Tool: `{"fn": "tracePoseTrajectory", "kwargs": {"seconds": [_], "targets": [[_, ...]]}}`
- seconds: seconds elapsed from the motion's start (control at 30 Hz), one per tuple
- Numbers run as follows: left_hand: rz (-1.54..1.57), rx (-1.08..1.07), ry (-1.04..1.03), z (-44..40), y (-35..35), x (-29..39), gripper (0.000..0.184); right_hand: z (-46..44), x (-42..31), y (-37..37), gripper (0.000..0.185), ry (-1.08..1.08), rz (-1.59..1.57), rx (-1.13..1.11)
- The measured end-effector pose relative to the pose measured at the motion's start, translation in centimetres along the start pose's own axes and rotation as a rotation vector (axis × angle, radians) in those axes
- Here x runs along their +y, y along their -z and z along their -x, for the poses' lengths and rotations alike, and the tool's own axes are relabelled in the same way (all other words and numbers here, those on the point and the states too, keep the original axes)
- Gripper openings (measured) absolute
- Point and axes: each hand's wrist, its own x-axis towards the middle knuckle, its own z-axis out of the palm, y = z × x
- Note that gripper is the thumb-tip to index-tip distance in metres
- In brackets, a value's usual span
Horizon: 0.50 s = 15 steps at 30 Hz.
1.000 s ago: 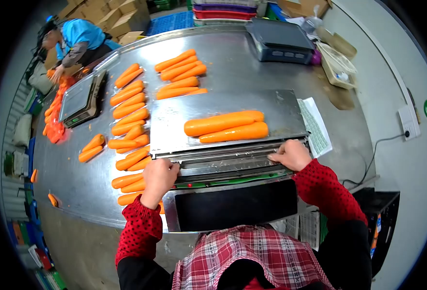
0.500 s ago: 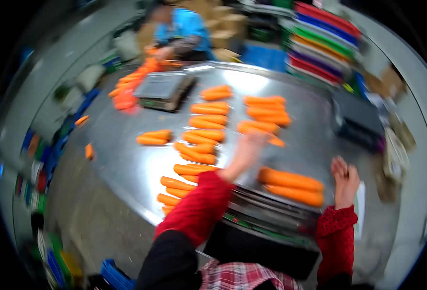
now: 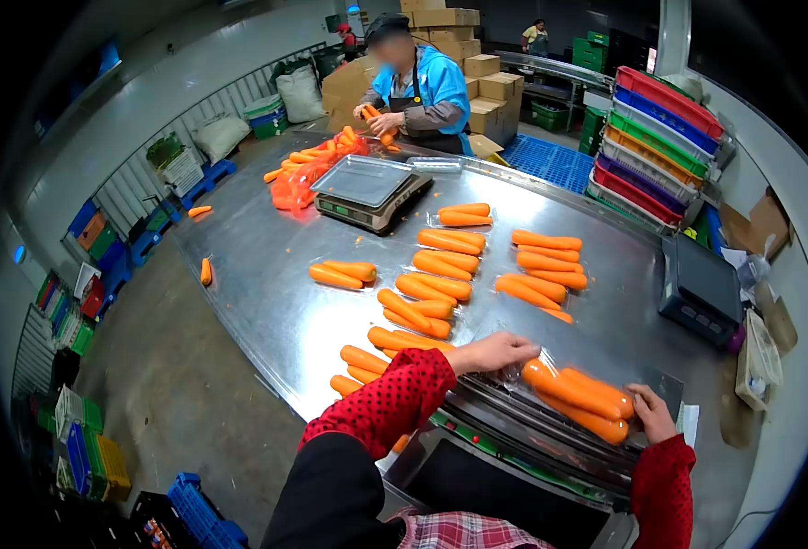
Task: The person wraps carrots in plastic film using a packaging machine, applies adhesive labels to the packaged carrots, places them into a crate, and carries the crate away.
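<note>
- Left hand [image 3: 495,353] pinches crinkled clear film [image 3: 511,373]; right hand [image 3: 654,415] grips the right end of the carrots [image 3: 576,393].
- I see them smooth, tapered, between both hands, at the ridged metal wrapping machine [image 3: 500,428].

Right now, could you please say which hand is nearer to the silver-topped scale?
Left. The left hand is at the held carrots' left end, with other carrots between it and the silver-topped scale; the right hand, at the opposite end, is farther away.
</note>
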Motion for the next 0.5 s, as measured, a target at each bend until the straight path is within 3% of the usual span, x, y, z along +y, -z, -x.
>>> {"fn": "tracePoseTrajectory", "kwargs": {"seconds": [0.03, 0.07, 0.1, 0.13, 0.17, 0.3, 0.43, 0.47, 0.5], "targets": [[-0.01, -0.009, 0.054, 0.3, 0.2, 0.5, 0.04, 0.5, -1.2, -0.2, 0.024, -0.091, 0.051, -0.002], [-0.171, 0.075, 0.011, 0.3, 0.2, 0.4, 0.041, -0.3, 0.2, -0.1, 0.026, 0.078, 0.112, 0.002], [-0.328, 0.145, -0.033, 0.0, -0.2, 0.0, 0.042, 1.0, -2.9, -1.1, 0.027, 0.044, 0.143, 0.011], [-0.352, 0.154, -0.146, 1.1, -0.5, 0.3, 0.041, 1.3, -1.3, -1.0, 0.027, 0.142, 0.102, 0.066], [-0.354, 0.126, -0.264, 3.3, -0.8, 0.8, 0.041, 3.8, -3.6, -1.7, 0.028, -0.015, 0.042, 0.057], [-0.36, 0.101, -0.224, 14.3, -5.2, 3.7, 0.027, 12.0, -1.6, -5.3, 0.029, -0.088, 0.037, 0.022], [-0.096, 0.031, 0.275, 17.3, -8.3, -1.0, 0.027, 15.9, 2.7, -8.8, 0.03, -0.273, -0.041, -0.081], [-0.095, 0.004, 0.271, 17.8, -8.6, -2.0, 0.027, 16.4, 4.5, -9.3, 0.032, -0.324, -0.136, -0.031], [-0.066, 0.127, 0.347, 17.5, -8.0, -1.6, 0.026, 16.3, 4.6, -9.3, 0.033, -0.32, -0.238, 0.099]]}}
